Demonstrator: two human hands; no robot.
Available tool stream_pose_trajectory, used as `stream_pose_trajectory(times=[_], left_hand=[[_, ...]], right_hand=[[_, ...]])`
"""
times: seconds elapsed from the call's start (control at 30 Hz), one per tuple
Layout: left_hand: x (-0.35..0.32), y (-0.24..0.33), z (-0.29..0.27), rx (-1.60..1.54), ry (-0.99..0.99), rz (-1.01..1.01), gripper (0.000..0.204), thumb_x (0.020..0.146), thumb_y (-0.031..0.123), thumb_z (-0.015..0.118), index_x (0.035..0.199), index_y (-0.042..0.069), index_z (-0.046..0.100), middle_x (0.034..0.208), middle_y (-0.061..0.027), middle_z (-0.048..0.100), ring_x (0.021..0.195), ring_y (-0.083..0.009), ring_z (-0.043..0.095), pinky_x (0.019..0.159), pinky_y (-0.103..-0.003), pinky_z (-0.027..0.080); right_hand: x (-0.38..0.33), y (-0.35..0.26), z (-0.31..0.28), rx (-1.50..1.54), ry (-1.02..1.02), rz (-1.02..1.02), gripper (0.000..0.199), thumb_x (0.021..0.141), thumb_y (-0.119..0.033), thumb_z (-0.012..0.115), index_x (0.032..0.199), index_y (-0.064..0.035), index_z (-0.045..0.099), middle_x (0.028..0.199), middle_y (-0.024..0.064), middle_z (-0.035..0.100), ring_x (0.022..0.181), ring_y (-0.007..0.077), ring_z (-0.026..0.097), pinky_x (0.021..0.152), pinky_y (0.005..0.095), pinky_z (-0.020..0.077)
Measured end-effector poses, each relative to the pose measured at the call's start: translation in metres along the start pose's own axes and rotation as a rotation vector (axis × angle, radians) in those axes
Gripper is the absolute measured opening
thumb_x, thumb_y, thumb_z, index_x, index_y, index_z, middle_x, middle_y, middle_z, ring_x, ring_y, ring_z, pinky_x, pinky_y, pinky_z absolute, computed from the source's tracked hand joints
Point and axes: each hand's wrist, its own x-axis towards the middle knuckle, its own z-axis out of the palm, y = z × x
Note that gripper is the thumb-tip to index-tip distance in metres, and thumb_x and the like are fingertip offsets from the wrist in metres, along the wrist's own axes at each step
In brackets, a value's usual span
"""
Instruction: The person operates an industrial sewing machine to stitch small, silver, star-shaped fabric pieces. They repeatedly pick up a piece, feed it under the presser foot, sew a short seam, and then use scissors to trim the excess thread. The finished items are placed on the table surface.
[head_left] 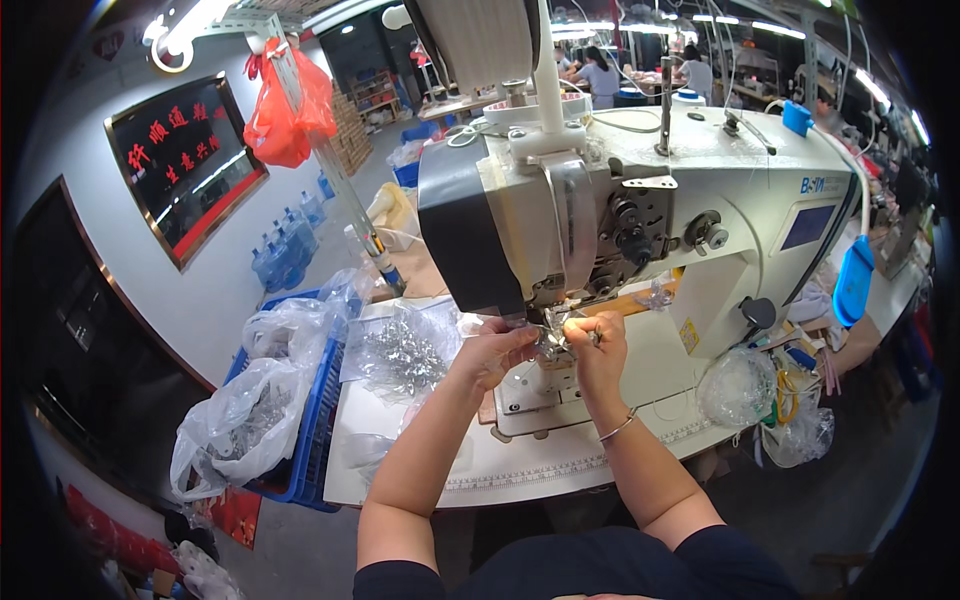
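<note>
Both my hands meet at the needle area of a white industrial sewing machine (770, 170). My left hand (493, 350) is closed, thumb and fingers pinching the left side of a small shiny silver piece (553, 343). From the other side my right hand (600, 348) is closed too, fingers curled and pinched at the piece's right edge. What exactly the piece is cannot be made out. A heap of small silvery pieces (405, 352) lies on a clear plastic sheet, left of my left hand. Another little silver clump (655, 295) rests behind my right hand, on the machine bed.
A blue crate (325, 440) with plastic bags (255, 415) stands at the table's left edge. A ruler strip (580, 458) runs along the front. Clear bags (738, 387) hang at the right, below a blue tag-like piece (854, 282). Other people sit working far behind.
</note>
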Motion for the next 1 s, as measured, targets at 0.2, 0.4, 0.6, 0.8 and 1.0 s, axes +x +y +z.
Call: stream_pose_trajectory(times=[0.2, 0.4, 0.6, 0.8, 1.0], left_hand=[[0.005, -0.011, -0.01, -0.088, 0.029, -0.034, 0.023, 0.08, 0.004, 0.064, 0.101, 0.004, 0.056, 0.095, -0.0033, 0.062, 0.088, -0.0129, 0.06, 0.08, -0.028, 0.05], [-0.001, -0.007, -0.006, -0.17, -0.036, -0.026, 0.02, 0.081, 0.003, 0.061, 0.1, 0.004, 0.056, 0.094, -0.0037, 0.063, 0.085, -0.0128, 0.061, 0.079, -0.029, 0.051], [-0.004, -0.007, -0.003, -0.11, 0.042, 0.062, 0.02, 0.078, 0.0, 0.06, 0.097, -0.001, 0.055, 0.093, -0.0085, 0.062, 0.084, -0.0169, 0.061, 0.08, -0.031, 0.052], [0.0, -0.006, -0.003, -0.091, 0.105, 0.032, 0.02, 0.076, -0.001, 0.062, 0.095, -0.001, 0.054, 0.088, -0.0087, 0.059, 0.082, -0.0189, 0.06, 0.08, -0.033, 0.051], [-0.002, -0.005, -0.001, -0.098, 0.1, 0.04, 0.025, 0.075, 0.0, 0.064, 0.097, -0.001, 0.052, 0.089, -0.0088, 0.059, 0.082, -0.0186, 0.059, 0.079, -0.034, 0.051]], right_hand=[[0.001, -0.002, 0.001, -0.097, -0.017, 0.007, 0.007, 0.068, -0.011, 0.068, 0.07, -0.0059, 0.062, 0.083, 0.0052, 0.044, 0.085, 0.0204, 0.042, 0.077, 0.0312, 0.0347], [0.005, 0.0, -0.001, -0.109, -0.037, -0.018, 0.006, 0.068, -0.01, 0.067, 0.07, -0.0062, 0.063, 0.082, 0.0053, 0.043, 0.085, 0.0208, 0.042, 0.078, 0.0318, 0.0338], [0.003, 0.002, -0.001, -0.087, -0.024, -0.065, 0.005, 0.068, -0.008, 0.067, 0.071, -0.0069, 0.063, 0.081, 0.0051, 0.043, 0.086, 0.0208, 0.041, 0.079, 0.0312, 0.0333], [0.001, 0.004, 0.0, -0.1, -0.013, -0.077, 0.006, 0.069, -0.009, 0.066, 0.072, -0.0069, 0.062, 0.084, 0.0062, 0.044, 0.087, 0.0217, 0.041, 0.079, 0.0321, 0.0333], [0.0, 0.0, 0.0, -0.103, -0.015, -0.067, 0.007, 0.07, -0.01, 0.066, 0.073, -0.0072, 0.061, 0.085, 0.0067, 0.044, 0.089, 0.0228, 0.041, 0.082, 0.0328, 0.0334]])
